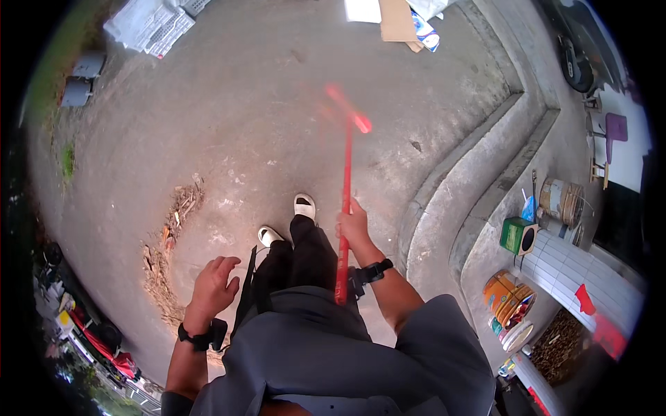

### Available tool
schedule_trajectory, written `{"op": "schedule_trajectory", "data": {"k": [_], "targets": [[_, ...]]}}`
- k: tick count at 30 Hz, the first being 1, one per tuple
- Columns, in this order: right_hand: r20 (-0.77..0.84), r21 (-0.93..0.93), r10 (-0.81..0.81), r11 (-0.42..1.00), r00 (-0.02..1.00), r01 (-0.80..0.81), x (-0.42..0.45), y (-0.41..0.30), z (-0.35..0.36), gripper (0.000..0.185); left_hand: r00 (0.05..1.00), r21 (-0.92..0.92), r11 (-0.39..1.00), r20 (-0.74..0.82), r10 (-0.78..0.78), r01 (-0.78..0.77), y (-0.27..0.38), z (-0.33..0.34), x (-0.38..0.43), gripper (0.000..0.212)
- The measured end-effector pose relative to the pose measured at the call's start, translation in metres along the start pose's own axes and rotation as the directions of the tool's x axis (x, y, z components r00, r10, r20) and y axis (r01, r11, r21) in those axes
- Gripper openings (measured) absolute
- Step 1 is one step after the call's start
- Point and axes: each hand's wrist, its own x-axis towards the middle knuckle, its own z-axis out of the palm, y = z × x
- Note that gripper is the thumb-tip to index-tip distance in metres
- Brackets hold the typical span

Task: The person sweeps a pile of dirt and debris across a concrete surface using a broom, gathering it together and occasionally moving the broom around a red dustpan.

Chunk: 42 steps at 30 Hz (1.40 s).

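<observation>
My right hand (355, 226) grips the handle of a red broom-like tool (347, 171) whose lower part bears writing. The tool's head is out over the concrete floor, blurred, so its exact kind cannot be told. The handle's near end reaches my waist. Nothing is in my left hand (214, 286), which hangs apart from the tool with its fingers spread. Beyond and left of that hand a curved heap of dry leaves and wood debris (161, 278) lies on the concrete floor (250, 125). Both wrists carry dark straps with small devices.
Concrete steps (442, 192) curve along the right. Beside them stand a green box (518, 235), an orange bucket (507, 296) and a stained bucket (561, 200). Plastic crates (156, 26) and flattened cardboard (398, 21) lie at the far side. Grey containers (78, 91) stand far left.
</observation>
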Motion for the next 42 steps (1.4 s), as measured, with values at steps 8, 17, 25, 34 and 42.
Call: {"op": "schedule_trajectory", "data": {"k": [8,17,25,34,42], "targets": [[0.001,0.249,0.091,0.965,0.996,-0.088,0.023,-0.012,0.008,0.016,0.980,-0.348,0.934,0.138,0.140,-0.084,0.026,0.041,0.046,0.047],[0.461,-0.155,0.279,0.960,0.842,-0.233,-0.029,0.069,0.190,0.025,0.991,-0.351,0.936,0.129,0.025,0.022,-0.006,0.030,-0.038,0.041],[0.569,-0.351,0.091,0.926,0.817,0.142,-0.042,0.037,0.170,0.024,0.991,-0.369,0.923,-0.113,0.071,-0.108,0.002,0.016,-0.056,0.031],[0.176,-0.241,0.174,0.962,0.969,-0.129,0.045,0.026,0.209,0.009,0.925,-0.831,0.451,-0.380,-0.030,-0.326,-0.099,0.093,0.035,0.013],[0.725,-0.569,0.271,0.753,0.633,0.330,-0.088,0.121,0.404,0.011,0.734,-0.875,0.464,-0.405,-0.545,-0.138,-0.229,0.039,-0.133,0.010]]}}
